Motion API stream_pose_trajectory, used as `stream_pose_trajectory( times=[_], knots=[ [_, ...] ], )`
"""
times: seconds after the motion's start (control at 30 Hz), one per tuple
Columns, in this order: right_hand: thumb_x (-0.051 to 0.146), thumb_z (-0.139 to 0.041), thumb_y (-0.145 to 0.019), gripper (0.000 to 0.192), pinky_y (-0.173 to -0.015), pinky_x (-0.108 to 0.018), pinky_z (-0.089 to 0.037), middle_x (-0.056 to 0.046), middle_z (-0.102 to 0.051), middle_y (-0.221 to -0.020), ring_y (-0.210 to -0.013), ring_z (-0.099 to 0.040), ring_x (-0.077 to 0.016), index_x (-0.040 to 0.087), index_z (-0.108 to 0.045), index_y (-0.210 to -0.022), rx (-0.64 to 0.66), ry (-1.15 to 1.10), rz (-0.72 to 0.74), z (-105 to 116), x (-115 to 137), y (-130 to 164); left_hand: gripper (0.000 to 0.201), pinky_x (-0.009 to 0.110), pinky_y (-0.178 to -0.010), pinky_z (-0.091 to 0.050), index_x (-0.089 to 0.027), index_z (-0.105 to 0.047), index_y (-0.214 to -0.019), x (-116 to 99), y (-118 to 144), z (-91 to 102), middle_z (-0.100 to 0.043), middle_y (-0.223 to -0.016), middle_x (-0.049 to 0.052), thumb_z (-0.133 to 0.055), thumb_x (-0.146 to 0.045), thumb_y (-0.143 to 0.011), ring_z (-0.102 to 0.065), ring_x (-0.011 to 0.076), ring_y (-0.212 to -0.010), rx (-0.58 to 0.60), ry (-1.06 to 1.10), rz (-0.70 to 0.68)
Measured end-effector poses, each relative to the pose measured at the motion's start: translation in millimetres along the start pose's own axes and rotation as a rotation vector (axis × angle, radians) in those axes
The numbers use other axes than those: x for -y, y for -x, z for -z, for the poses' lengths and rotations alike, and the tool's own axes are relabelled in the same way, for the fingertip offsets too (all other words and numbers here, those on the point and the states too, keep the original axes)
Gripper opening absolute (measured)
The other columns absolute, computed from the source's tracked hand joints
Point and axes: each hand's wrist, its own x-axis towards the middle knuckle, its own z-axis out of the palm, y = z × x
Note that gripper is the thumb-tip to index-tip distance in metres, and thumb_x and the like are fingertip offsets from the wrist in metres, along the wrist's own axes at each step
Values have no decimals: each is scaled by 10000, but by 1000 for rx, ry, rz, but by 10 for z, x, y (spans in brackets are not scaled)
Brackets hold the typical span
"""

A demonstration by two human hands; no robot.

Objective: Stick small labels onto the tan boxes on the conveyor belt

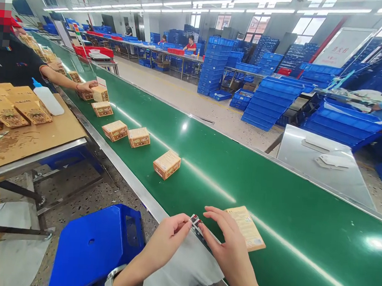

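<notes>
Green conveyor belt runs from near right to far left, and at its near edge both hands meet over a small dark packet. Left hand pinches the packet's near-left end, fingers closed on it; right hand presses its fingertips together on the other end. Just right of them a flat tan carton lies on the belt. Further along, a closed tan box rides alone, and a co-worker's hand rests on another box.

Small red-and-white packet above tan carton.
</notes>
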Motion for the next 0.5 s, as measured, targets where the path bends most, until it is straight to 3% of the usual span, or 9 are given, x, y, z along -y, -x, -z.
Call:
stream_pose_trajectory(
  times=[0.13, 0.23, 0.33, 0.4, 0.47, 0.5],
  knots=[
    [171, -576, -945, 98, -879, -443, -493, -69, -726, -1093, -1044, -672, -274, 240, -635, -910, -34, 90, 188, -74, 73, -80, 373, 235, -553, -262, -160, -557, -791, 15, 17, 16, -421, -671, -34, -474, -483, -958, -334, 112, -618, -40, 28, 30],
    [160, -583, -925, 111, -913, -421, -510, -57, -725, -1128, -1110, -659, -268, 250, -639, -890, 54, -34, 167, -104, 129, -114, 390, 237, -537, -246, -172, -508, -741, 100, -13, 104, -373, -627, -50, -472, -501, -947, -317, 105, -584, -73, 36, 45],
    [316, -590, -933, 131, -930, -386, -552, -76, -702, -1200, -1140, -658, -270, 249, -647, -837, 106, -325, -110, -165, 20, -150, 438, 247, -580, -350, -178, -504, -718, 232, -142, 357, -509, -690, -7, -436, -542, -953, -469, 143, -657, -183, -50, 32],
    [477, -597, -910, 248, -939, -393, -568, -105, -697, -1222, -1129, -674, -298, 242, -662, -866, 74, -527, -335, -284, -181, -200, 448, 322, -756, -466, -176, -544, -718, 272, -271, 621, -641, -977, 82, -431, -537, -957, -579, 238, -946, -284, -140, -33],
    [645, -625, -820, 439, -908, -414, -593, -130, -708, -1197, -1080, -698, -340, 241, -673, -987, 18, -682, -504, -512, -432, -315, 411, 433, -978, -444, -174, -596, -724, 220, -401, 952, -578, -1310, 123, -489, -503, -945, -484, 324, -1254, -341, -240, -124],
    [699, -666, -748, 553, -872, -430, -612, -138, -695, -1219, -1055, -705, -364, 250, -660, -1070, 13, -732, -553, -666, -549, -410, 377, 458, -1028, -423, -176, -623, -743, 154, -460, 1140, -555, -1363, 122, -525, -482, -939, -461, 332, -1299, -360, -293, -157]
  ],
)
